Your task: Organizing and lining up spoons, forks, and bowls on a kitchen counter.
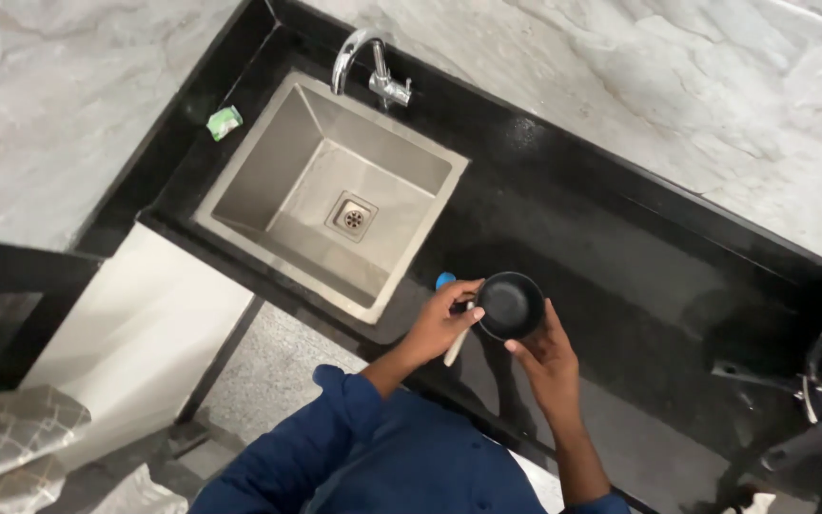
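bowl held over the counter edge

a black counter (pixel 620 238) fills mid-frame, the sink (pixel 268 181) at upper left. at lower centre a black bowl (pixel 511 305) is gripped by the right hand (pixel 549 357), fingers curled on its rim. a white-handled brush (pixel 453 324) is pinched by the left hand (pixel 440 319). scrubbing seems in hand; a steady bowl is called for.

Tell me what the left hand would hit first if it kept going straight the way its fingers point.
The left hand points up and right, its fingers already at the rim of the small black bowl, with a white-handled, blue-tipped tool under it. It would probably meet the bowl first; depth is unclear.
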